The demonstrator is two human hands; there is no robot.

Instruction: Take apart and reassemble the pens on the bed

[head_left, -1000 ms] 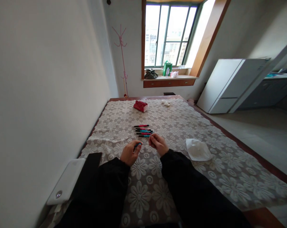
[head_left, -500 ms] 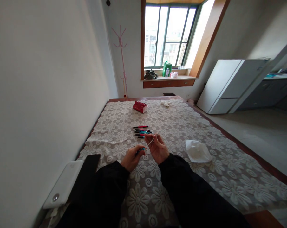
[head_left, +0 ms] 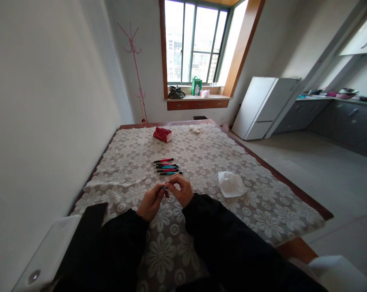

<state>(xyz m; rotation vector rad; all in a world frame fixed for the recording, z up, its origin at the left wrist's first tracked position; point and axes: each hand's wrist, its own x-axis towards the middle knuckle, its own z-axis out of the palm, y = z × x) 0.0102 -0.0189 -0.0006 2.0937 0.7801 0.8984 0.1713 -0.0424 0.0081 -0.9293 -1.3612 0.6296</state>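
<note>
Lace-look tablecloth (head_left: 207,154) under fingers — cloth, matt, raised flower pattern. Pen (head_left: 164,187) pinched between fingertips of left hand (head_left: 151,201) and right hand (head_left: 181,190): plastic, smooth, slight sheen. Pens (head_left: 167,166) just beyond fingers, same glossy plastic. Sleeves behind fingers — black cloth, matt. Crumpled white sheet (head_left: 231,184) right of fingers: paper or tissue, matt. Table edge (head_left: 295,248): wood, smooth.

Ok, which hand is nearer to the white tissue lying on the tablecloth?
Right. The right hand is just left of the white tissue; the left hand sits farther left, beyond it, both pinching a blue pen.
</note>
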